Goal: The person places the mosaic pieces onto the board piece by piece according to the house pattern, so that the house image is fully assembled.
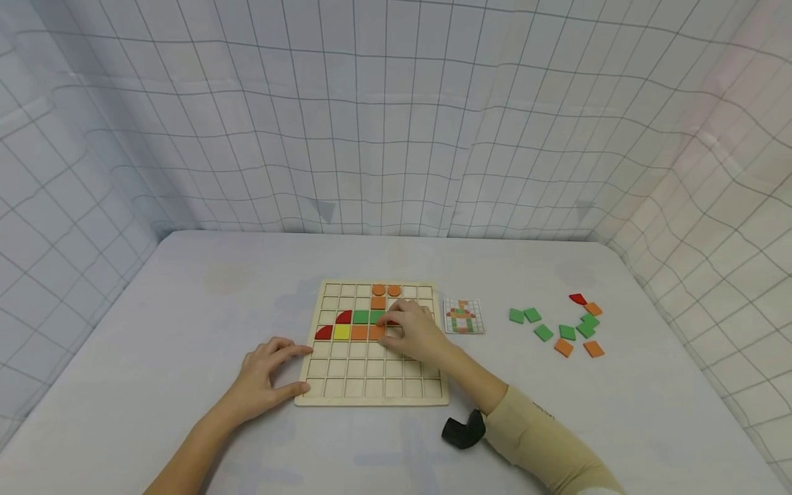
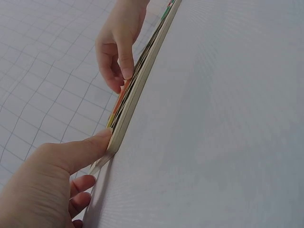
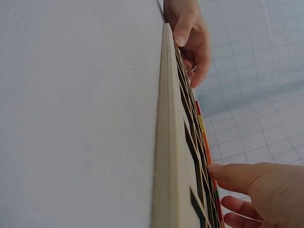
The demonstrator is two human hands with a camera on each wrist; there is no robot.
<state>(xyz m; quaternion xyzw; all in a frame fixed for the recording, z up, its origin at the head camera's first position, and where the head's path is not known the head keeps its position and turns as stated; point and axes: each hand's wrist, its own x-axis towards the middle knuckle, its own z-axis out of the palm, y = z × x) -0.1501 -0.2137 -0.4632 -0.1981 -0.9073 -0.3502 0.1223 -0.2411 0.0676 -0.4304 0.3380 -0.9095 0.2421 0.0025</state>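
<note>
Tabletop [image 1: 185, 309] bears scattered tiles [image 1: 567, 333]; left hand [image 1: 262, 377] rests relaxed, right hand [image 1: 417, 331] pinches orange tile [image 1: 374, 333].

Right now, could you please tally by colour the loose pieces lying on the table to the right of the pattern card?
Green pieces: 6
Orange pieces: 3
Red piece: 1
Total: 10
</note>
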